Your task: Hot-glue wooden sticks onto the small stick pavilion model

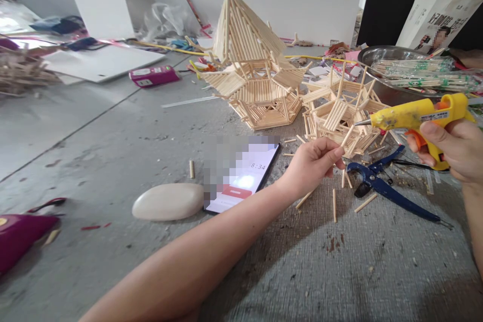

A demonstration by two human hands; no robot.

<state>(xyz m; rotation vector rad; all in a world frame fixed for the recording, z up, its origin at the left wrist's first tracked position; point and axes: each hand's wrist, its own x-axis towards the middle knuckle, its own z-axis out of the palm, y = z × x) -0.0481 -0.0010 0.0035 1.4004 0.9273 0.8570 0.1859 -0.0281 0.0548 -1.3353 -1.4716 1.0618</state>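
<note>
My right hand (449,148) is wrapped round a yellow hot glue gun (405,114), its metal nozzle pointing left. Between the fingertips of my left hand (319,158) is a short wooden stick (347,137), tilted up with its upper end close to the nozzle. Just behind it stands a small, open-topped frame of wooden sticks (335,113). A taller pagoda model of sticks (260,88) with a pointed roof rises further back. Blue-handled cutters (392,191) lie on the floor below the glue gun, among loose cut sticks (334,205).
A phone (243,181) and a pale rounded object (168,202) lie left of my left hand. At the back right, a metal bowl (381,78) holds wrapped chopsticks, near a white bag (439,10). Purple objects (154,76) and a white board (101,63) are on the left.
</note>
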